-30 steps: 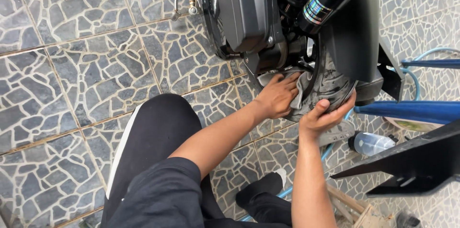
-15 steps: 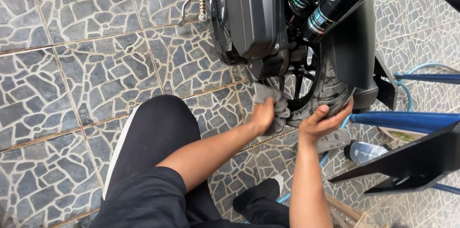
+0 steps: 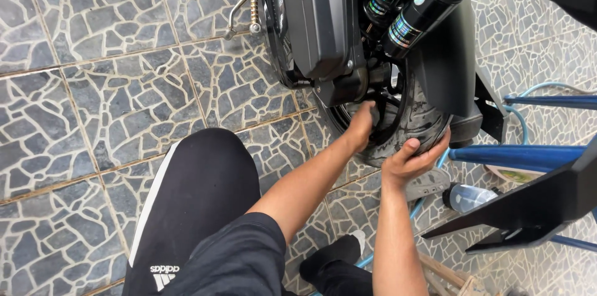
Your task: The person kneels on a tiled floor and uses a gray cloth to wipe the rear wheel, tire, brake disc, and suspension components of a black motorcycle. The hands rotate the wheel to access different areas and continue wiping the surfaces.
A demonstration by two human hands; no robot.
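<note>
**Two hands on the rear tyre**

Stone-patterned grey tiles (image 3: pixel 124 103) fill the ground, and a black scooter stands over them, seen from above. Left hand (image 3: pixel 362 127) reaches in at the rear wheel (image 3: pixel 415 123), fingers curled and pushed between the tyre and the black engine casing (image 3: pixel 320 19); what those fingertips grip is hidden, so I cannot tell whether they clutch anything. Right hand (image 3: pixel 410 158) is spread wide, palm up, cupping the wet tyre tread from below, thumb laid against the rubber. Twin black shock absorbers (image 3: pixel 404 4) slant down just above the wheel. Beside the right wrist, a clear plastic bottle (image 3: pixel 469 197) lies on its side on the tiles, contents too unclear to call. Blue metal bars (image 3: pixel 516 156) run off to the right, with a pale blue hose (image 3: pixel 525 119) looping near them. A knee in black shorts (image 3: pixel 199 184) sits lower left.
</note>
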